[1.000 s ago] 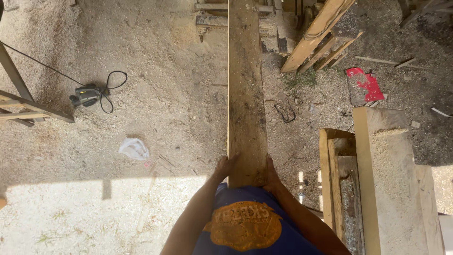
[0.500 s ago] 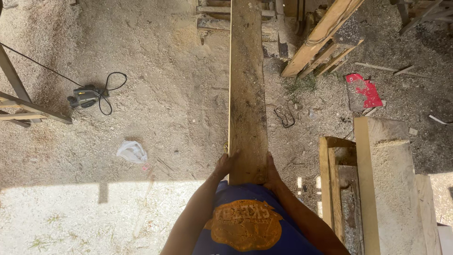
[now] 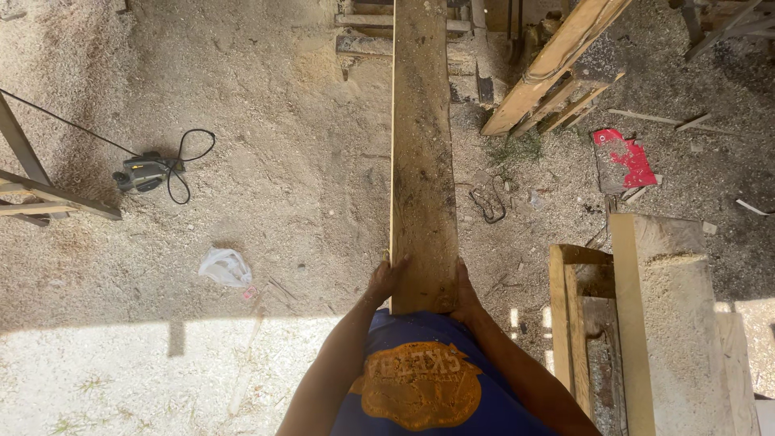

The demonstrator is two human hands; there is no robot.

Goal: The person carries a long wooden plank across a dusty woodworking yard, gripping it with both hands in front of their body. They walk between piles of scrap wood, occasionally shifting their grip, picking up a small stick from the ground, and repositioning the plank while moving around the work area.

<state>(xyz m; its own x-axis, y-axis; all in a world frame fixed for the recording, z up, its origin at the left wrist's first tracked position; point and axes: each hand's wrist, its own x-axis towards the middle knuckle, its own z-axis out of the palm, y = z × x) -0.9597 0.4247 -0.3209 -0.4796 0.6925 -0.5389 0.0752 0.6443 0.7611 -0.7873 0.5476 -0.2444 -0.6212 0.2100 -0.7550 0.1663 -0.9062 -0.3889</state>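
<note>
Hands: L [image 3: 386, 279] + R [image 3: 464, 287] flanking plank [image 3: 421, 153] end.

Hard sunlight washes out the sawdust floor [image 3: 121, 379] along the bottom edge to near-white glare, the shaded upper area stays evenly lit and sharp, and straight timbers bow slightly near the frame's corners.

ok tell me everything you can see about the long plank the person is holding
The plank is a long, flat board of rough, weathered wood, brownish with dark stains and a paler left edge. It runs straight away from the person, its far end passing out of the top of the view. Its near end sits against the person's blue shirt. The left hand grips its left edge and the right hand its right edge. It is held above the sawdust-covered ground.
</note>
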